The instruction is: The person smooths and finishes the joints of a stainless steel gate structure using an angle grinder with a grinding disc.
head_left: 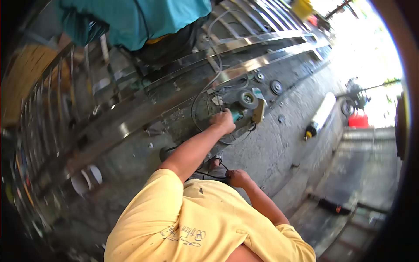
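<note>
Steel railing [244, 65], one grinder [246, 107], left hand [223, 121] gripping

Yellow shirt [205, 222], teal grinder [244, 109], black cable [205, 87], silvery steel railing [131, 113]

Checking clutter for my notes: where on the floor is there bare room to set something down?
Bare concrete lies between the grinder and the white roll. Crowded: the cable and discs around the left hand, against the steel railing.
</note>
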{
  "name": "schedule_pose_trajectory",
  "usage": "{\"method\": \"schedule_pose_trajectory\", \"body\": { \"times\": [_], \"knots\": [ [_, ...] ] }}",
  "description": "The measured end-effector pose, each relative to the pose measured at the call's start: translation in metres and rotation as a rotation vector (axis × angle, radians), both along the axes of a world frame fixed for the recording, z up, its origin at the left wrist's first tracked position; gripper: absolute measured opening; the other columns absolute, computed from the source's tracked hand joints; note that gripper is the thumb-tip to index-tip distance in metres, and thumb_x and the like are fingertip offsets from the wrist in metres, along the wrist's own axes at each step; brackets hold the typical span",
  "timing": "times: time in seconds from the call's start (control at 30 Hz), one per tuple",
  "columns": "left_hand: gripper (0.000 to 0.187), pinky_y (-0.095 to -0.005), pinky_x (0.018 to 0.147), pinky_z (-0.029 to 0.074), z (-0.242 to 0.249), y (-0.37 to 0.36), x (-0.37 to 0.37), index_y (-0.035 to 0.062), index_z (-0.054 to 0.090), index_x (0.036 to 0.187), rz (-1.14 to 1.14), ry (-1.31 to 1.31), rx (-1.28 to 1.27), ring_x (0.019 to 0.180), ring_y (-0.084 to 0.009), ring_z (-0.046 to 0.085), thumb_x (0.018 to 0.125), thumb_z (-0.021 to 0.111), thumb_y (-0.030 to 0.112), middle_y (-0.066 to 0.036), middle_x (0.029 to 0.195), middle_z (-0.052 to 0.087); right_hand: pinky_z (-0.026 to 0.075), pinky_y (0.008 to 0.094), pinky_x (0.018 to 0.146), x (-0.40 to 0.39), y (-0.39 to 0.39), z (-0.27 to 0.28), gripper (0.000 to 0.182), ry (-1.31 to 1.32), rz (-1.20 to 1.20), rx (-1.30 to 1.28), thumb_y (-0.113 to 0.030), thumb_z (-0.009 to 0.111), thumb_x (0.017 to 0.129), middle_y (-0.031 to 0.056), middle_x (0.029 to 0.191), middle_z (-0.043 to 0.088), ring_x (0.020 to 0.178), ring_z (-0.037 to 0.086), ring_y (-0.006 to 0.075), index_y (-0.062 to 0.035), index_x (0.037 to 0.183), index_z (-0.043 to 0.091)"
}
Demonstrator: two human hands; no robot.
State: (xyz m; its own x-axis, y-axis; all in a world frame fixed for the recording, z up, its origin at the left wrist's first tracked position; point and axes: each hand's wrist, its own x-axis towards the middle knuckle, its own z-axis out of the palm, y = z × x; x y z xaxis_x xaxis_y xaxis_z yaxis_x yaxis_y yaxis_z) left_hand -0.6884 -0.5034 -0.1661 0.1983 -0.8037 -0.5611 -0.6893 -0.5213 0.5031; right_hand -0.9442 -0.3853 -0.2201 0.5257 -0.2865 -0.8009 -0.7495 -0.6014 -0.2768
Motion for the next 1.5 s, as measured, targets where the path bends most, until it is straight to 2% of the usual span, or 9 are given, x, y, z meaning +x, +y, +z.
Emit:
{"method": "schedule_pose_trajectory", "body": {
  "times": [0.23, 0.37, 0.6, 0.73, 0.83, 0.9, 1.03, 1.23, 1.5],
  "knots": [
    [0.048, -0.0553, 0.096, 0.053, -0.063, -0.003, -0.064, 0.004, 0.054, 0.127, 0.261, -0.229, -0.238, 0.118, -0.0431, 0.063, 0.088, 0.072, 0.027, -0.023, 0.126, 0.063, 0.057, 0.0477, 0.082, -0.025, -0.068, 0.001, 0.028, -0.388, 0.289, 0.277, -0.032, 0.057, 0.098, 0.0156, 0.101, 0.071, 0.094, 0.07, 0.0387, -0.0076, 0.1, 0.07],
    [0.057, -0.0535, 0.095, 0.052, -0.003, 0.069, -0.083, 0.0055, 0.054, 0.136, 0.181, -0.377, -0.705, 0.12, -0.0419, 0.06, 0.089, 0.073, 0.031, -0.02, 0.127, 0.062, 0.056, 0.0424, 0.09, 0.004, -0.082, 0.018, 0.029, -0.648, 0.26, 0.54, -0.027, 0.061, 0.099, 0.0141, 0.118, 0.073, 0.107, 0.07, 0.0324, -0.0089, 0.117, 0.074],
    [0.041, -0.0515, 0.084, 0.055, 0.048, 0.267, -0.115, 0.0149, 0.069, 0.121, 0.429, 0.367, -0.188, 0.096, -0.0413, 0.071, 0.101, 0.058, 0.049, -0.02, 0.099, 0.074, 0.056, 0.0376, 0.087, 0.023, -0.073, 0.05, 0.027, -0.453, -0.077, 0.993, -0.017, 0.062, 0.098, 0.0105, 0.112, 0.073, 0.101, 0.069, 0.0224, -0.0023, 0.119, 0.072],
    [0.022, -0.0517, 0.083, 0.055, 0.039, 0.385, -0.142, 0.014, 0.078, 0.1, 0.151, 0.014, 0.16, 0.093, -0.0372, 0.073, 0.091, 0.063, 0.028, -0.018, 0.096, 0.075, 0.057, 0.0394, 0.086, 0.037, -0.065, 0.044, 0.03, -0.233, -0.101, 0.813, -0.022, 0.058, 0.101, 0.0104, 0.112, 0.074, 0.096, 0.071, 0.0259, -0.0032, 0.122, 0.069],
    [0.018, -0.0538, 0.102, 0.048, 0.027, 0.479, -0.158, 0.0127, 0.078, 0.083, 0.216, -0.367, 0.303, 0.094, -0.0325, 0.073, 0.086, 0.064, 0.022, -0.013, 0.099, 0.078, 0.057, 0.0443, 0.088, 0.035, -0.077, -0.012, 0.03, -0.436, 0.602, 0.244, -0.031, 0.061, 0.1, 0.0178, 0.112, 0.075, 0.101, 0.074, 0.0326, -0.01, 0.12, 0.069],
    [0.014, -0.0591, 0.118, 0.034, 0.055, 0.503, -0.134, 0.0113, 0.078, 0.082, 0.315, -0.307, 0.495, 0.105, -0.0312, 0.07, 0.084, 0.065, 0.017, -0.012, 0.106, 0.078, 0.057, 0.0467, 0.089, 0.044, -0.074, -0.037, 0.033, -0.235, 0.644, 0.083, -0.038, 0.064, 0.096, 0.0198, 0.111, 0.075, 0.102, 0.073, 0.0365, -0.0126, 0.116, 0.069],
    [0.008, -0.0587, 0.125, 0.027, 0.112, 0.528, -0.134, 0.0062, 0.074, 0.09, 0.412, -0.972, -0.096, 0.134, -0.0354, 0.053, 0.087, 0.068, 0.011, -0.016, 0.142, 0.061, 0.057, 0.0488, 0.09, 0.064, -0.047, -0.05, 0.04, -0.076, 0.801, -0.035, -0.032, 0.068, 0.089, 0.0216, 0.115, 0.073, 0.108, 0.071, 0.0406, -0.0075, 0.12, 0.067],
    [0.012, -0.0531, 0.113, 0.044, 0.135, 0.549, -0.164, 0.0109, 0.072, 0.102, 0.95, -1.347, -0.068, 0.127, -0.0365, 0.059, 0.09, 0.071, 0.009, -0.012, 0.14, 0.063, 0.053, 0.0517, 0.094, 0.111, 0.019, -0.036, 0.035, -0.253, 1.117, 0.008, -0.036, 0.062, 0.093, 0.0225, 0.117, 0.071, 0.109, 0.069, 0.0422, -0.0082, 0.115, 0.068],
    [0.01, -0.0326, 0.081, 0.054, 0.069, 0.497, -0.223, 0.0014, 0.062, 0.106, 2.024, -0.374, -0.965, 0.087, -0.0191, 0.069, 0.099, 0.055, -0.001, -0.008, 0.097, 0.069, 0.052, 0.0519, 0.097, 0.213, 0.078, -0.038, 0.036, -0.215, 1.437, -0.194, -0.032, 0.059, 0.096, 0.0235, 0.125, 0.069, 0.118, 0.066, 0.0415, -0.008, 0.121, 0.069]
  ]
}}
